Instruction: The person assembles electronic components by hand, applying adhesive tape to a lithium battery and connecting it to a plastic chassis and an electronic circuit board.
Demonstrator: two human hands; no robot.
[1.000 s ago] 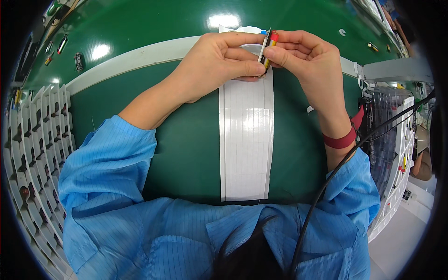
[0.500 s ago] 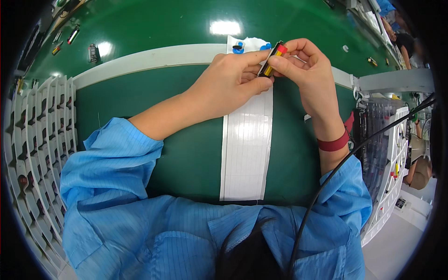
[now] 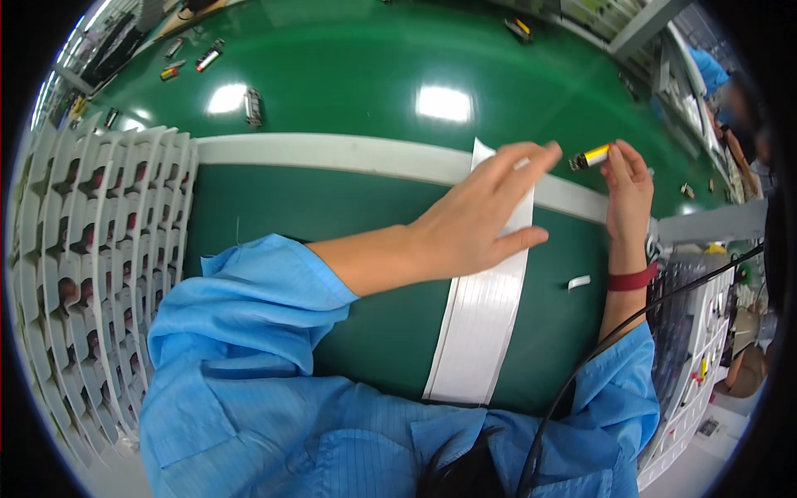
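My right hand [image 3: 629,192] pinches a small yellow-and-black cylindrical part [image 3: 594,156], like a little battery in a dark holder, above the far white rail. To its left, my left hand [image 3: 490,207] is open over a long white strip of backing paper [image 3: 475,344], thumb stretched apart from the fingers. A tiny white piece [image 3: 521,163] appears to sit on a finger of the left hand; whether it is stuck there I cannot tell. The paper strip runs from near my body to the rail, partly hidden under the left hand.
Past the white rail [image 3: 332,155], a shiny green surface [image 3: 340,75] carries several small parts. White compartment racks [image 3: 100,274] stand at left, and a white tray [image 3: 685,390] at right. A small white piece [image 3: 579,282] lies on the mat. A black cable [image 3: 610,336] crosses my right forearm.
My hands have come apart: the right has carried the cylindrical part rightward, and the left has let go and opened. The view has shifted, so the surroundings sit lower and farther right.
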